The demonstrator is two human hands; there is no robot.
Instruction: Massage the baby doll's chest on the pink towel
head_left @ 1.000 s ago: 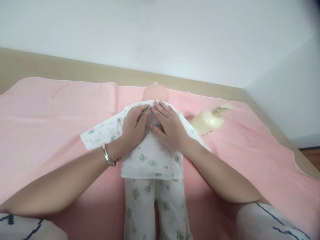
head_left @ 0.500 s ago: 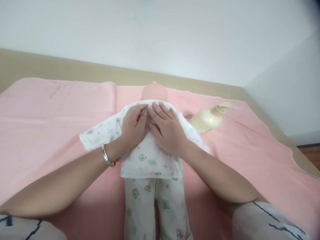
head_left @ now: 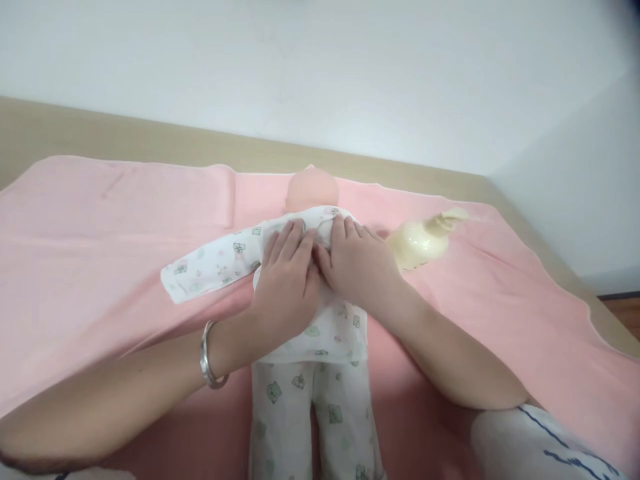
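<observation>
A baby doll lies on its back, with its bare head [head_left: 313, 190] at the far end. It wears a white printed top [head_left: 343, 337] and matching trousers [head_left: 285, 407]. My left hand [head_left: 286, 283] lies across the chest of the top, fingers stretched out and pointing away from me. Beside it, my right hand [head_left: 364, 267] rests on the upper chest with its fingers extended and its thumb close to my left fingers. Both palms are hidden. One sleeve [head_left: 210, 263] reaches out to the left; the right-hand sleeve is mostly covered by my right hand and forearm.
A pink cloth [head_left: 125, 233] with a pale edge lies under the doll on a light wooden surface [head_left: 150, 137]. To the right sits a shiny cream-coloured rounded object [head_left: 419, 243] with a twisted end. A white wall [head_left: 320, 73] stands behind.
My left hand has moved right and toward me, onto the middle of the chest, uncovering the left shoulder. My right hand has shifted right, covering more of that sleeve.
</observation>
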